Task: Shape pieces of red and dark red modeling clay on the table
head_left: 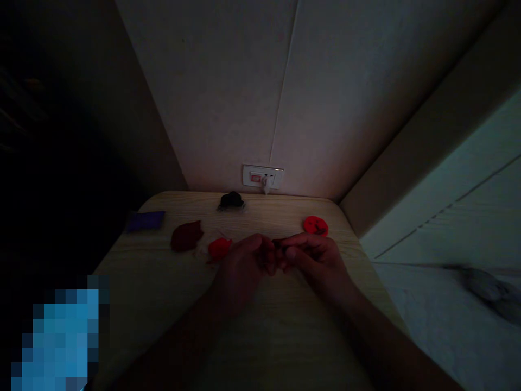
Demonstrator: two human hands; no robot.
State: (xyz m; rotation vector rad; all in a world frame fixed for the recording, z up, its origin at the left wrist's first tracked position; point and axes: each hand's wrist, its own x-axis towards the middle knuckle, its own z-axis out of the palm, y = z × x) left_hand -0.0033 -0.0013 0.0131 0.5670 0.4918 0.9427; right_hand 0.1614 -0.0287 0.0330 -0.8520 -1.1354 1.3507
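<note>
Your right hand pinches a small dark piece before you; your left hand curls beside it, its grip too dim to tell. Just left sits a bright red lump, then a maroon lump; beyond your right hand, a red disc.

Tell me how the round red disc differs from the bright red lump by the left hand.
Outline: the disc is round, while the lump is irregular.
Surface: the disc bears dark marks; none can be made out on the lump.
Place: the disc lies beyond the right hand, the lump beside the left hand.
Both are bright red and lie on the wooden table.
</note>
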